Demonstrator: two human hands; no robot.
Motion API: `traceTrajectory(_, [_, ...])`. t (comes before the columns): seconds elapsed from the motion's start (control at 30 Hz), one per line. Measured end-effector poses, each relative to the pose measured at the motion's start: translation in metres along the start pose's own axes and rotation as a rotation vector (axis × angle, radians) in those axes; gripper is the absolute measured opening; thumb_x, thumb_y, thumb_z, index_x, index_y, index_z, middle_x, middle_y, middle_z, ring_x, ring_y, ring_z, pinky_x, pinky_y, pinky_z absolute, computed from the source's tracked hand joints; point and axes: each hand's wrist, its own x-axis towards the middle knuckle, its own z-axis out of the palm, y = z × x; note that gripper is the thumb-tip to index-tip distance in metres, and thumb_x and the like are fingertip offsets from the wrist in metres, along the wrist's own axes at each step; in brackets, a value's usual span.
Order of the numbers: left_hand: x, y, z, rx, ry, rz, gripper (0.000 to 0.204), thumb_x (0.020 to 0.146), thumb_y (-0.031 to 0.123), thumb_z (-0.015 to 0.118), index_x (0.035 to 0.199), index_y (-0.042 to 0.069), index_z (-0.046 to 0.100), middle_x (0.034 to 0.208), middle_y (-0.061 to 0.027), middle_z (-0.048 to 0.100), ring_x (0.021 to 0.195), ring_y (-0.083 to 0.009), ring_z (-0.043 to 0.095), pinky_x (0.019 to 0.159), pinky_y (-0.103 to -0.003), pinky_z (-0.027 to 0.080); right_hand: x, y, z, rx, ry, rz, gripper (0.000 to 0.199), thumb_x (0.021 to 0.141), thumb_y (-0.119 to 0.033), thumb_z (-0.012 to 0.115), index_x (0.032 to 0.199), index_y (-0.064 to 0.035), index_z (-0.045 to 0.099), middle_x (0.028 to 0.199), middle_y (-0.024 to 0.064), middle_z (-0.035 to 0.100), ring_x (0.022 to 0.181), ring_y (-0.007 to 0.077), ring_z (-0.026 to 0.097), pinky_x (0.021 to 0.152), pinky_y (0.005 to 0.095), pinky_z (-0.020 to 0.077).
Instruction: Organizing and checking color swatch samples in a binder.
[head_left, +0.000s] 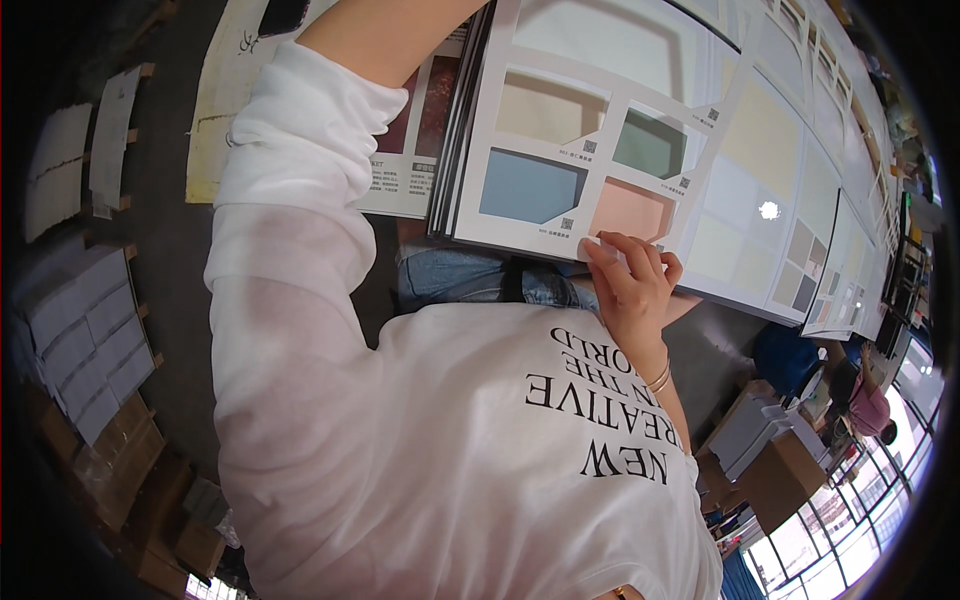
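In front of me lies a thick colour sample book (470, 195) with stiff white pages. Its top page has cut-out windows over a blue swatch (530, 186), a beige swatch (545, 108), a green swatch (648, 143) and a pink swatch (628, 205). My right hand (637, 285), a bracelet at its wrist, is at the page's near edge beside the pink swatch. Its fingers are bent and closed on that edge; the thumb is partly hidden. My left arm (300, 150), in a white sleeve, reaches over the book's left side, and its hand lies beyond the top of the picture.
More swatch boards (765, 200) extend to the right along the table. A dark red printed sheet (405, 185) lies under the book's left side. Paper stacks (85, 320) on pallets stand at far left. A person in pink (868, 408) is at far right, near a blue drum (785, 358).
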Motion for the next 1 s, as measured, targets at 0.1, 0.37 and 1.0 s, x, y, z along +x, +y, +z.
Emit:
traceTrajectory(0.1, [0.001, 0.001, 0.001, 0.008, -0.003, -0.004, 0.020, 0.084, 0.019, 0.071, 0.102, 0.013, 0.078, 0.106, -0.0103, 0.075, 0.106, -0.0286, 0.067, 0.094, -0.047, 0.045, -0.001, 0.000, 0.000, 0.004, -0.006, 0.006, 0.029, 0.080, -0.008, 0.077, 0.106, -0.0197, 0.075, 0.112, -0.0020, 0.069, 0.100, 0.0171, 0.063, 0.093, 0.0407, 0.0342])
traceTrajectory(0.37, [-0.002, -0.005, 0.005, -0.020, 0.018, 0.000, 0.021, 0.082, 0.020, 0.072, 0.101, 0.013, 0.078, 0.106, -0.0102, 0.075, 0.106, -0.0289, 0.067, 0.095, -0.047, 0.045, 0.000, -0.001, 0.000, 0.012, 0.006, -0.009, 0.030, 0.079, -0.007, 0.076, 0.106, -0.0190, 0.075, 0.112, -0.0009, 0.068, 0.101, 0.0172, 0.062, 0.091, 0.0403, 0.0339])
traceTrajectory(1.0, [-0.006, -0.007, 0.011, -0.021, -0.023, -0.060, 0.021, 0.082, 0.021, 0.074, 0.101, 0.013, 0.078, 0.107, -0.0113, 0.074, 0.105, -0.0302, 0.068, 0.094, -0.046, 0.045, 0.001, -0.002, -0.005, 0.004, -0.064, 0.010, 0.035, 0.079, -0.006, 0.075, 0.111, -0.0199, 0.073, 0.116, -0.0014, 0.067, 0.104, 0.0172, 0.062, 0.094, 0.0428, 0.0347])
